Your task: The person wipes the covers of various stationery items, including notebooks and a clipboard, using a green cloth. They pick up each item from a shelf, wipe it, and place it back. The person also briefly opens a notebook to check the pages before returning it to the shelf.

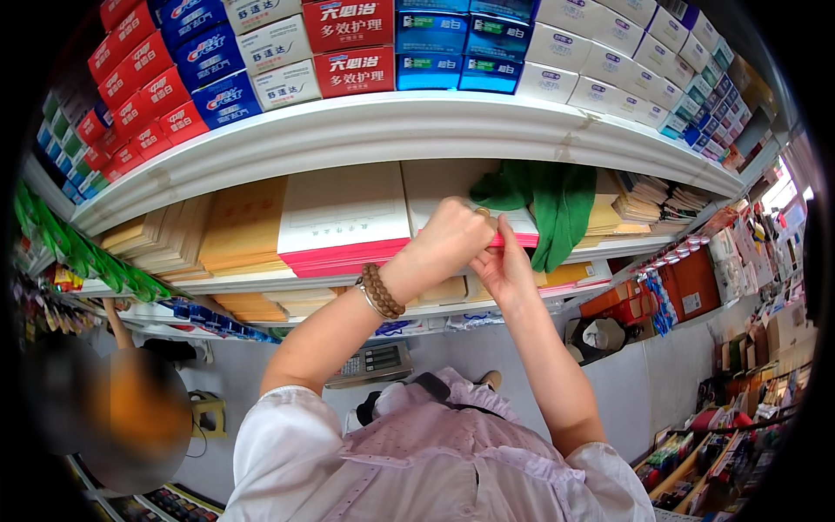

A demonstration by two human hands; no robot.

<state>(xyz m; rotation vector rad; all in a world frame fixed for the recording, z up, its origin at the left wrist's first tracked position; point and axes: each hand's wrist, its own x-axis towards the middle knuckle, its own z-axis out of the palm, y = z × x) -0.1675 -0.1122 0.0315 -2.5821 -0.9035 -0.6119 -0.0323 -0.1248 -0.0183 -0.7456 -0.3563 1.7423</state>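
Note:
My left hand (456, 225), curled with its back up, wears a ring (483, 211) and a beaded bracelet (383, 291). Against it rests my right hand (505, 266), palm partly up, thumb raised beside the left fingers. Whether anything small is between the fingers is hidden. Both hands are in front of a stack of white paper pads with pink edges (520, 223) on the middle shelf. A crumpled green cloth (566, 212) drapes over that stack's right side and hangs past the shelf edge. Another white pad stack (346, 215) lies left of my hands.
Above, a white shelf (417, 124) juts out under rows of toothpaste boxes (355, 68). Brown paper stacks (242, 225) fill the left. Below are a scale (372, 364) and a black bin (593, 339). Another person (134, 417), blurred, is at lower left near a yellow stool (210, 414).

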